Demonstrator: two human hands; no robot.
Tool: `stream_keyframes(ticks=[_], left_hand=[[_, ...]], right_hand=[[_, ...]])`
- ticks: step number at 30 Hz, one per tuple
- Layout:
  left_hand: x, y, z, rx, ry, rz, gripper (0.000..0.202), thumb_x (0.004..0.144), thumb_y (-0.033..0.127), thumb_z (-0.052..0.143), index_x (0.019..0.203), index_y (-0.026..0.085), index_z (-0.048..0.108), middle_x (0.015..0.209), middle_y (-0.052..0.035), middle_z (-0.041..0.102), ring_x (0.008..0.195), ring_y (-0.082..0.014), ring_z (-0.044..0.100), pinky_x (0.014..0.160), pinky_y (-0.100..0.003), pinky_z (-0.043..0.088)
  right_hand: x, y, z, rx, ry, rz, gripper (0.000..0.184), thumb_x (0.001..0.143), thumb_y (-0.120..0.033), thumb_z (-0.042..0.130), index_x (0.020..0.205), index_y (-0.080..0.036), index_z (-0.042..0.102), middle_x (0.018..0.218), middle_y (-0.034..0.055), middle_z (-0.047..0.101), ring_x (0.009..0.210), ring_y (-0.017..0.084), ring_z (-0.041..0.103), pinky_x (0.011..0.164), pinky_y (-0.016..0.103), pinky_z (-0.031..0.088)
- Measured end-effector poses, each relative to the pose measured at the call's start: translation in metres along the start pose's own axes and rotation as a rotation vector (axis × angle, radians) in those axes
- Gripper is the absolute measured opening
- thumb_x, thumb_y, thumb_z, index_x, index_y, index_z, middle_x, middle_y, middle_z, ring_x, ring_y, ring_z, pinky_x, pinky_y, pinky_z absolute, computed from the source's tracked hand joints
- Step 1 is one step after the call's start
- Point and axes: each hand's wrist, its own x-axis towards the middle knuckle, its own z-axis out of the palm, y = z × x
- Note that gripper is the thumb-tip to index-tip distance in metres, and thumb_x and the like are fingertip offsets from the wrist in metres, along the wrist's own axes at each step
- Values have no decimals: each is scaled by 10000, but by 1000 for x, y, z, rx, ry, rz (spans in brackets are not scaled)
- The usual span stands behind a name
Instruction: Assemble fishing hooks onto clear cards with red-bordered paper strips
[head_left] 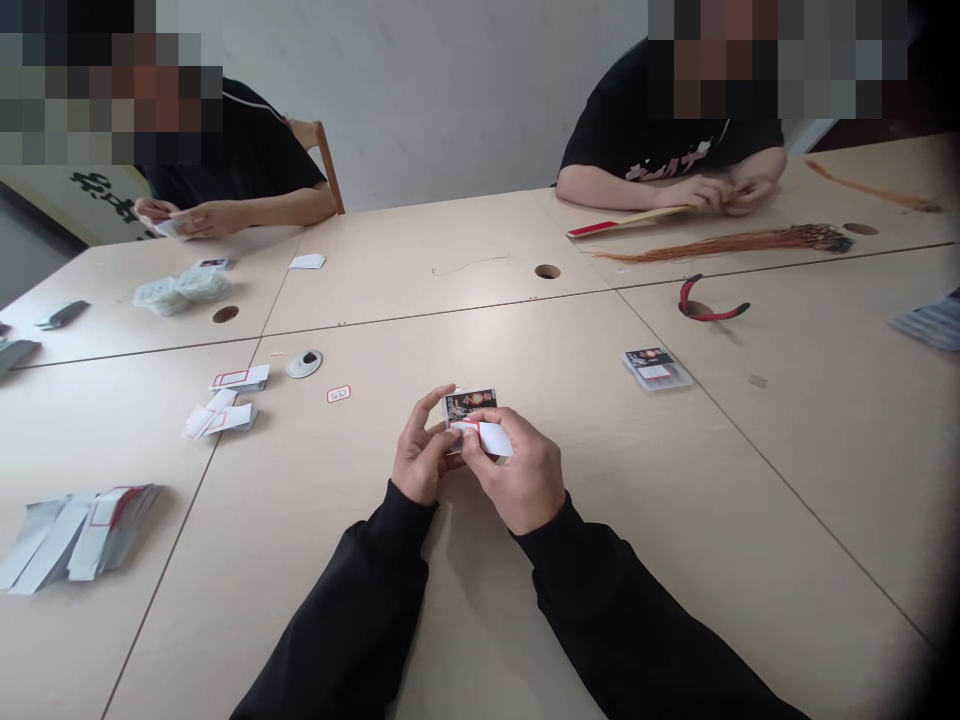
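Note:
Between my hands, above the table, is a small flat box with a black printed label (480,399). My left hand (421,455) grips the box along its left side, thumb in front. A white sticker with a red border (495,438) lies across the front of the box, its right end standing free. My right hand (523,468) pinches this sticker between thumb and fingers. The lower part of the box is hidden behind my fingers. A similar clear box with a black label (656,369) lies on the table to the right.
Small stacks of red-bordered stickers (240,378) and longer strips (82,535) lie at left, near a round grey disc (304,364). Red-handled pliers (709,305) lie right, before an orange-brown bundle of strands (750,242). Two people sit opposite, one handling a long strip (630,220).

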Motion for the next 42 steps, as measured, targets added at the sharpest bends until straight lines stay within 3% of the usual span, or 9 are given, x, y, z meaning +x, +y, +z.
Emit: stream_keyframes(ticks=[14,26,42], left_hand=[[2,-4,-4,7,-7,3,583,710,211,669,1256,249,468,902,-33,705,705,-140,631,638,-270,548],[2,2,-3,-58,-19,-40,600,692,211,602,1276,217,465,797,-13,698,668,-137,629,635,-268,540],[2,-4,-3,45,10,10,620,699,214,685,1275,246,460,838,-17,697,666,-132,623,628,-267,555]], right_hand=[[1,0,0,-9,2,1,108,791,-236,563,854,-204,644,814,12,716,696,165,670,668,268,534],[0,1,1,-8,7,12,120,786,-246,559,853,-206,649,802,20,719,680,173,670,653,275,538],[1,2,1,-15,11,17,114,784,-245,575,856,-200,651,794,16,717,672,165,669,653,269,535]])
